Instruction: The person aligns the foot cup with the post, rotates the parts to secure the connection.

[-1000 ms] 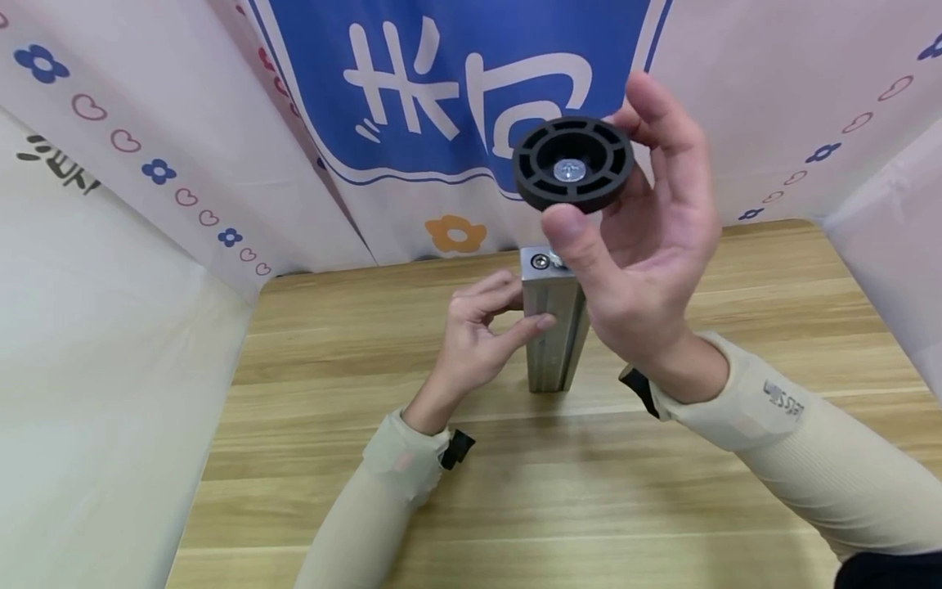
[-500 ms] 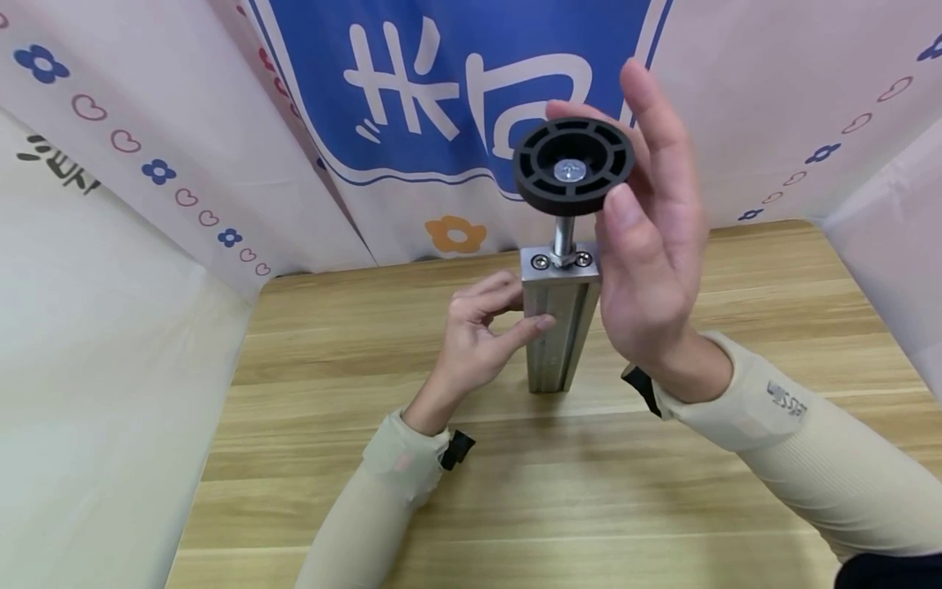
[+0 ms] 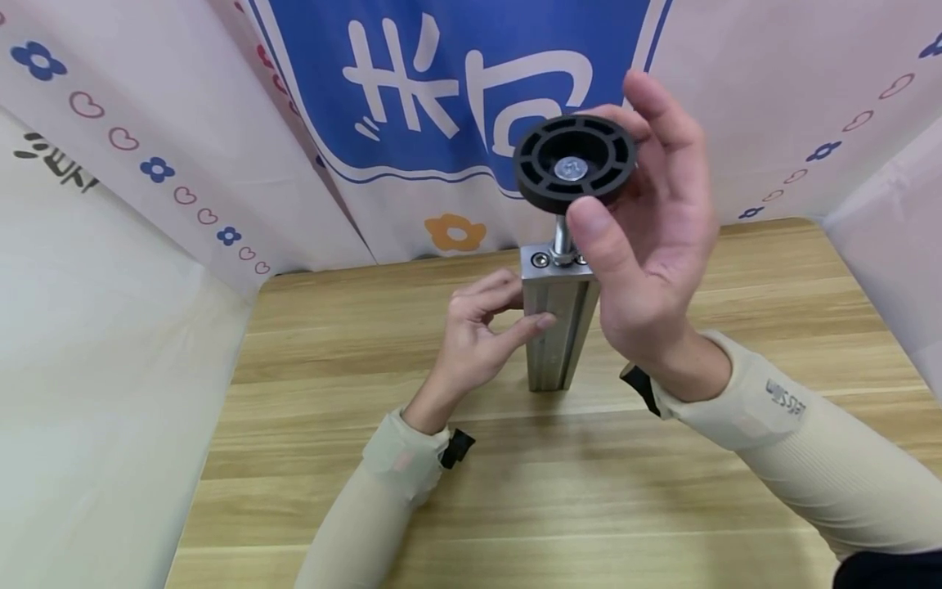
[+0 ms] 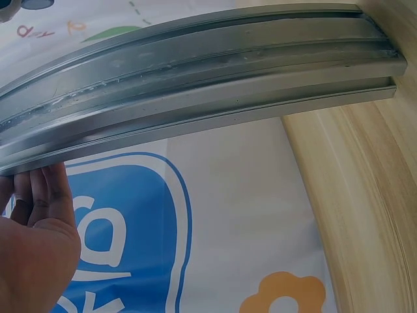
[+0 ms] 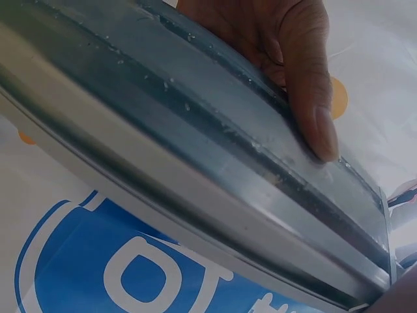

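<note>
While table [image 3: 346, 360] lies below both grips and curtain [image 3: 412, 90] hangs behind, left hand [image 3: 474, 331] grips upright profile [image 3: 564, 327], right hand [image 3: 651, 245] pinches foot [image 3: 572, 168] above it.

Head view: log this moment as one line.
left hand: grips upright slotted metal profile; right hand: holds black leveling foot by rim; metal stem: joins foot to profile's top; surface: wooden tabletop

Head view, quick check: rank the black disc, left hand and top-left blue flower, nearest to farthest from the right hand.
1. Black disc: in the right hand's grip.
2. Left hand: lower and left, holding the metal profile.
3. Top-left blue flower: far off, upper left.
</note>
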The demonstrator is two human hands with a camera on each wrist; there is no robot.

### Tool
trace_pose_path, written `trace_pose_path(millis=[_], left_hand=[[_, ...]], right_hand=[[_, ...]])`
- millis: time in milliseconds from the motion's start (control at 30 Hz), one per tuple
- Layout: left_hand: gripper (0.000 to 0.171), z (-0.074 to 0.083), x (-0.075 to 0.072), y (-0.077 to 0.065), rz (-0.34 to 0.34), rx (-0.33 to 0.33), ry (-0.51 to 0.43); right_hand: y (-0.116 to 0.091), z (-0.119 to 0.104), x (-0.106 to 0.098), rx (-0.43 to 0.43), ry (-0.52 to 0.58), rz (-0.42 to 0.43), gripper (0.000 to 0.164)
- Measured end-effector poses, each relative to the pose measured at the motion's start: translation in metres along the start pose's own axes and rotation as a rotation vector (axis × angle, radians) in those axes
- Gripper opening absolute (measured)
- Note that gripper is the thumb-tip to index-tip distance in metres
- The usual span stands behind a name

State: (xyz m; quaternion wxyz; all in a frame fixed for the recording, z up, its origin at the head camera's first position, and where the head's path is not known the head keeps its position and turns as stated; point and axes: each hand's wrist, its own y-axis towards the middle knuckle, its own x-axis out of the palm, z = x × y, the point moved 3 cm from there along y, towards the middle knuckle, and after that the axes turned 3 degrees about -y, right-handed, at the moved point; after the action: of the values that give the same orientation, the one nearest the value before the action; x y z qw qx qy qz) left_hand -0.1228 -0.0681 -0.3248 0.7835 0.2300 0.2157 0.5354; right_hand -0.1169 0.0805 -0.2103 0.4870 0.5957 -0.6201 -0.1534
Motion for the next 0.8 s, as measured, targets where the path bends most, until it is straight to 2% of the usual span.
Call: trace_pose_path(millis=[100,267,400,467,700,800], left_hand=[[0.036,-0.0021,-0.0004,-0.0005,-0.002,0.010,-0.004],[0.055,-0.0046,-0.0004,-0.0008,-0.007,0.022,-0.004],[0.038,-0.0043,-0.0001,-0.0009,-0.007,0.014,-0.005],[0.032,-0.0035,0.0000,-0.0010,-0.003,0.003,-0.003],[0.030,-0.0019,-0.0004,-0.0003,0.002,-0.001,0.004],[0.029,-0.0019,-0.0007,-0.0001,0.000,0.005,0.001]], right_hand=[[-0.0001,-0.0010,0.0017,0.012,0.022,0.031,0.088],[0.0008,-0.0005,0.0037,-0.004,0.000,0.048,0.095],[0.0012,0.0000,0.0023,-0.005,-0.006,0.053,0.100],[0.0015,0.0004,0.0007,-0.005,-0.012,0.046,0.098],[0.0005,0.0023,-0.0033,0.041,0.042,-0.041,0.067],[0.0001,0.0028,-0.0032,0.050,0.034,-0.062,0.060]])
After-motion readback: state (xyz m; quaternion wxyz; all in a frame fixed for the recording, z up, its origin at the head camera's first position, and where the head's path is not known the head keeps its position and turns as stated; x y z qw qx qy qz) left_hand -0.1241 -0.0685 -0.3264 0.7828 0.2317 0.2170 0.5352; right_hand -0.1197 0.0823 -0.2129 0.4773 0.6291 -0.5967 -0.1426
